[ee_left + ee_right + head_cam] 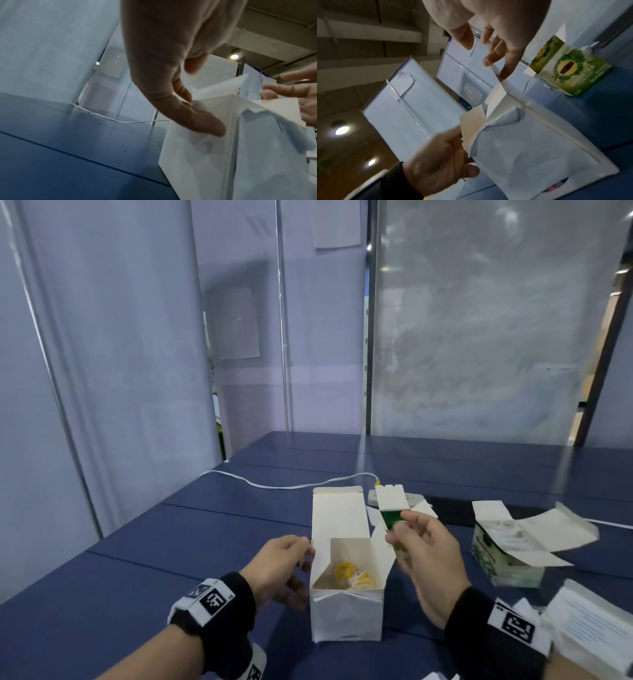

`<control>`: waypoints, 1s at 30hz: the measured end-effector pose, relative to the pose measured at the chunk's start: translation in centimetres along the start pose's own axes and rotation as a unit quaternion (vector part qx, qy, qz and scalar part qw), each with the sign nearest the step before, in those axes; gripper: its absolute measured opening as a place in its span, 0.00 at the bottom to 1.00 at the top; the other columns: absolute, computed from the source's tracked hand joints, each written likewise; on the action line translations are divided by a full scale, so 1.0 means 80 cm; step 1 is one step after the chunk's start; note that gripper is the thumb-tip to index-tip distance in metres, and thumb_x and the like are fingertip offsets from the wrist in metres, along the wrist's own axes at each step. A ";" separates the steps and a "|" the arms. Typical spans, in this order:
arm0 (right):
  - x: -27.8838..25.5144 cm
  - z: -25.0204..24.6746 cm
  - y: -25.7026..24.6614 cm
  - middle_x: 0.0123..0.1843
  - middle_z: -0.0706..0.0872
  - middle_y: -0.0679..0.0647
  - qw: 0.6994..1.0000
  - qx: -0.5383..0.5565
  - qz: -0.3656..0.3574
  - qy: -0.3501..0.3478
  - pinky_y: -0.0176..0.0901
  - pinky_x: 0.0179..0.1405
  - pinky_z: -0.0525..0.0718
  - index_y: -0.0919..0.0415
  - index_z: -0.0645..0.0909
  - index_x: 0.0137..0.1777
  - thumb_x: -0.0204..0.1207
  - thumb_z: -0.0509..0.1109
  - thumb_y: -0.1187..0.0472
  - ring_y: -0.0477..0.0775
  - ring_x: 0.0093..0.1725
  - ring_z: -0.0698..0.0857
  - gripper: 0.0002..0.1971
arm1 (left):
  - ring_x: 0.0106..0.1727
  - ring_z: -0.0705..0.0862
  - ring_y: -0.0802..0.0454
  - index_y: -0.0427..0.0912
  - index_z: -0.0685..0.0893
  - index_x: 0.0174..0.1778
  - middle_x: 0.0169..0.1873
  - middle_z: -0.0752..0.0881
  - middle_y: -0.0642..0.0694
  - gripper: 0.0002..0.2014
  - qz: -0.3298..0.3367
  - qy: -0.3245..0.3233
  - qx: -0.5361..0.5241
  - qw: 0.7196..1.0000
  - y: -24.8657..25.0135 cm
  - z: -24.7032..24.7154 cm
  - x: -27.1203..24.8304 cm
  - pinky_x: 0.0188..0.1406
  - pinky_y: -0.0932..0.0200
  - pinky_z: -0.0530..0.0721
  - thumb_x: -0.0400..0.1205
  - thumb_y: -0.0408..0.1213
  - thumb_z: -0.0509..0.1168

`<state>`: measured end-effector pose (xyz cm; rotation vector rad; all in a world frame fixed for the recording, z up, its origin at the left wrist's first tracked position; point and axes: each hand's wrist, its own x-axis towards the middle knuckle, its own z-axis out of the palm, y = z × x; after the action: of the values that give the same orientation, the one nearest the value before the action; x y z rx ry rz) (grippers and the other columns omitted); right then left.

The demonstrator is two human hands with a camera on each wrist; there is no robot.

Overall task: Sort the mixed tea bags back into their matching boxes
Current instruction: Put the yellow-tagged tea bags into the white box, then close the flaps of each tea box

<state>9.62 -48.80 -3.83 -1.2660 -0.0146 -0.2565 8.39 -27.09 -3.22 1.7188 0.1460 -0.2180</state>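
Observation:
A white box (346,614) stands open on the blue table (154,559), with yellow-tagged tea bags (346,571) inside. My left hand (284,563) grips its left wall; in the right wrist view that hand's (443,155) thumb lies on the front of the box (539,155) by a flap. My right hand (402,527) hovers over the box's right flap and pinches a green and white tea bag packet (392,517). A green tea box (507,559) sits open to the right, its printed side (570,70) showing.
A white power strip (416,499) and its cable (274,486) lie behind the boxes, next to a black flat object (455,511). White packets and papers (589,625) are piled at the lower right. Translucent partition panels close off the left and back.

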 end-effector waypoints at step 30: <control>-0.026 -0.041 -0.023 0.54 0.82 0.55 0.925 -0.297 -0.044 -0.234 0.38 0.48 0.85 0.38 0.69 0.64 0.71 0.70 0.71 0.55 0.49 0.85 0.30 | 0.43 0.87 0.65 0.58 0.90 0.50 0.39 0.91 0.58 0.16 0.230 -0.080 0.090 0.966 0.001 0.001 -0.031 0.44 0.73 0.81 0.66 0.52 0.75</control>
<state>6.81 -52.05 -3.41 -1.9132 -0.4335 -0.0236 6.02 -27.09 -2.58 1.8549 -0.4017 -0.0226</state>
